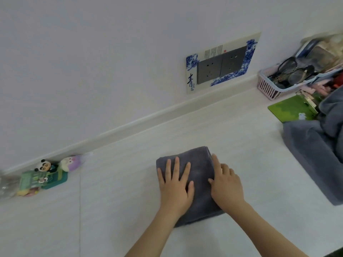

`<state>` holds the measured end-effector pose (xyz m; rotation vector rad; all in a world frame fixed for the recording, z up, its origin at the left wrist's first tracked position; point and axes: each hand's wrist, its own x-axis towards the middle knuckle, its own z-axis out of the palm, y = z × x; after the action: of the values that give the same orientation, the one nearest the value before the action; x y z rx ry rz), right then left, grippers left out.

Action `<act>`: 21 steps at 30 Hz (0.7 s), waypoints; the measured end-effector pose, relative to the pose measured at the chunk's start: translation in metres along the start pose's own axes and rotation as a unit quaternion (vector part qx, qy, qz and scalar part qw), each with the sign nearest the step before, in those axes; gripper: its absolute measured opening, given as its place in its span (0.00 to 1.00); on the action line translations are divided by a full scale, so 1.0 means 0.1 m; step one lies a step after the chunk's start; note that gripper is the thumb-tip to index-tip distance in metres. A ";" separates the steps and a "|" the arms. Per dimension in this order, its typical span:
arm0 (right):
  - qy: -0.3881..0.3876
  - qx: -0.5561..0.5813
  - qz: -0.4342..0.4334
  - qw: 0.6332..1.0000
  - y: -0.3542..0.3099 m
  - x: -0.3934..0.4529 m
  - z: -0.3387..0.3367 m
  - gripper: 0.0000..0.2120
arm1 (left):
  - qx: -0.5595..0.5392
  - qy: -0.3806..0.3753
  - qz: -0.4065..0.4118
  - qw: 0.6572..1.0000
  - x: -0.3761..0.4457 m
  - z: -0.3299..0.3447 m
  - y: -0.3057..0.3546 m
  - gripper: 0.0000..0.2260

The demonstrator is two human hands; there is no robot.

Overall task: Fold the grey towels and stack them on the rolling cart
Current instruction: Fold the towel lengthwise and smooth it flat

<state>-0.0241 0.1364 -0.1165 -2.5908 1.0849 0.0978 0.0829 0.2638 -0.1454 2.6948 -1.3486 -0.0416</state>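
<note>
On the pale surface, near the middle of the view, lies a folded grey towel, a compact rectangle several layers thick. Both hands rest flat on top of it. Left hand: fingers straight and slightly spread, palm pressing the left half of the towel. Right hand: fingers straight and close together, pressing along the towel's right edge. Neither hand grips the cloth. Right of the scene, well apart from the folded towel, a loose heap of grey towels spills over the surface edge. Beside it, farther back, lies a green mat, and beyond that stands a pink basket filled with dark, tangled items that are too blurred to identify. On the far wall, a double socket is framed by a blue-and-white decorative plate. At far left, against the wall's skirting, sit small toy figures, among them a panda and a purple-and-white plush. No rolling cart appears in view.
</note>
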 end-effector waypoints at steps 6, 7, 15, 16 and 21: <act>0.004 0.046 -0.035 0.998 0.06 -0.07 0.25 0.23 | 0.008 0.007 -0.001 1.000 -0.04 0.03 0.03 0.26; 0.004 0.052 -0.030 0.998 0.04 -0.05 0.25 0.23 | 0.003 0.013 -0.003 1.000 -0.03 0.05 0.01 0.26; -0.031 0.198 0.055 0.978 0.01 -0.01 0.19 0.30 | -0.213 0.037 -0.145 0.966 -0.09 -0.04 -0.06 0.26; -0.042 0.226 0.085 0.970 0.00 -0.02 0.18 0.32 | -0.292 0.017 -0.226 0.929 -0.17 -0.10 -0.07 0.29; -0.109 0.314 0.178 0.926 -0.12 0.04 0.12 0.31 | -0.514 -0.053 -0.376 0.769 -0.31 -0.30 -0.28 0.32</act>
<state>-0.0124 0.1455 -0.1254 -1.7597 1.2404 0.1004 0.0887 0.3082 -0.1205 2.0037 -0.0111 -0.7594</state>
